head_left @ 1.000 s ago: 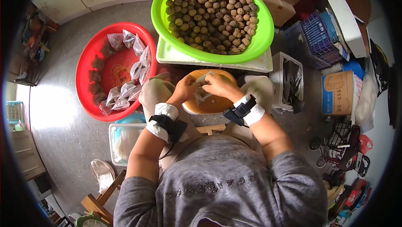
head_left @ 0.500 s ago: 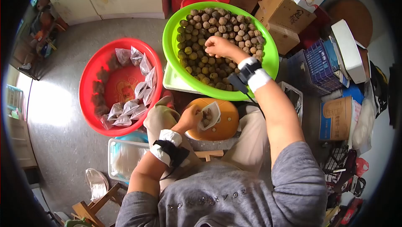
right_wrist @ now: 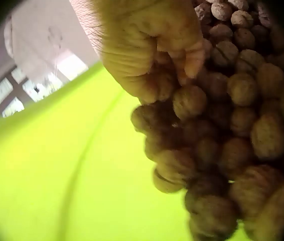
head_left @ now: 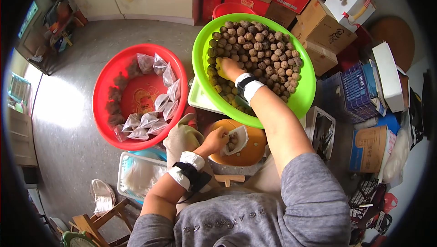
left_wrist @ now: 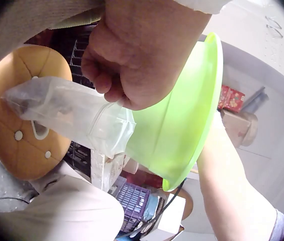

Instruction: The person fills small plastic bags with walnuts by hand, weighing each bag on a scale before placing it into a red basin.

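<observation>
In the head view my left hand (head_left: 214,141) pinches the rim of a clear plastic bag (head_left: 243,136) with a few walnuts inside. The left wrist view shows the bag (left_wrist: 89,115) hanging from curled fingers over an orange-brown padded stool (left_wrist: 16,150). My right hand (head_left: 231,70) reaches into a big lime-green basin (head_left: 311,80) full of walnuts (head_left: 255,42). Close up, the right hand (right_wrist: 154,45) has its fingers bent down around a walnut at the edge of the heap, its fingertips partly hidden.
At the left, a red basin (head_left: 101,128) holds several filled plastic bags (head_left: 148,120) along its wall. A white basket (head_left: 122,174) with plastic bags is near my left knee. Cardboard boxes (head_left: 321,23) and a blue-purple crate (head_left: 353,87) stand at the right.
Both hands were together at the bag over the stool. The right hand has since left it, passed over the walnuts and gone down among them. The left hand still holds the bag.
</observation>
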The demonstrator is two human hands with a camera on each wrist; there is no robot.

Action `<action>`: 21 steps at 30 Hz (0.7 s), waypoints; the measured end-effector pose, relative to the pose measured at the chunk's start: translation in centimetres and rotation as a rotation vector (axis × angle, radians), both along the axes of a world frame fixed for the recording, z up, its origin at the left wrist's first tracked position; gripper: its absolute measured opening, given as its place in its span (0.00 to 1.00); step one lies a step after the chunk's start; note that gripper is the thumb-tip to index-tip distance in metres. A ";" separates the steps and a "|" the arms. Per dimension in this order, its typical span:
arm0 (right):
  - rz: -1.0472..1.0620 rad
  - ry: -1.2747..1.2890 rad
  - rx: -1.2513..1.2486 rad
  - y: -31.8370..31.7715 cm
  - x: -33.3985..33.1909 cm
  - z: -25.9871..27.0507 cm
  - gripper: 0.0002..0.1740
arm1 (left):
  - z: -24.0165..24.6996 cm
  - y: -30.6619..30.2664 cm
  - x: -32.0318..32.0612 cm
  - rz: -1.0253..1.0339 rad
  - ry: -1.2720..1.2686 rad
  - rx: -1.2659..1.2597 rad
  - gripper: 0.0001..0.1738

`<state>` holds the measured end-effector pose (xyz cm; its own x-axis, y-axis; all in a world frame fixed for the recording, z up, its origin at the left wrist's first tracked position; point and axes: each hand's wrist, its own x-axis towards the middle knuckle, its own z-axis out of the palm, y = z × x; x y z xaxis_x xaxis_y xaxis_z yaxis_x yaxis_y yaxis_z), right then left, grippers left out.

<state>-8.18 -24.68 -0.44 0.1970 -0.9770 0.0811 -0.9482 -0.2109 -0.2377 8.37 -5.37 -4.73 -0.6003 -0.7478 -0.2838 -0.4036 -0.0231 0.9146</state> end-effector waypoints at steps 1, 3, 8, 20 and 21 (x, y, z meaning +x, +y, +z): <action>-0.009 -0.107 0.021 -0.2 -0.3 0.1 0.12 | 0.1 0.0 0.0 -0.002 -0.007 -0.006 0.13; -0.102 -0.314 0.141 0.4 -0.6 2.2 0.13 | 0.2 0.1 0.0 -0.009 -0.015 -0.018 0.13; 0.005 -1.509 0.776 5.0 -2.4 9.3 0.11 | -0.2 0.1 -0.1 0.006 -0.004 -0.048 0.13; -0.032 -1.597 0.766 24.9 0.9 8.6 0.16 | -1.9 0.6 0.4 0.041 0.074 -0.072 0.09; -0.105 -1.405 0.707 25.6 1.5 7.2 0.15 | -1.7 0.5 0.4 0.038 0.078 -0.038 0.10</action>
<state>-6.68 0.96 6.75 0.2919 -0.8987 -0.3272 0.1029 0.3696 -0.9235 8.77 -4.82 -6.46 -0.5901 -0.7799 -0.2084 -0.3306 -0.0020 0.9438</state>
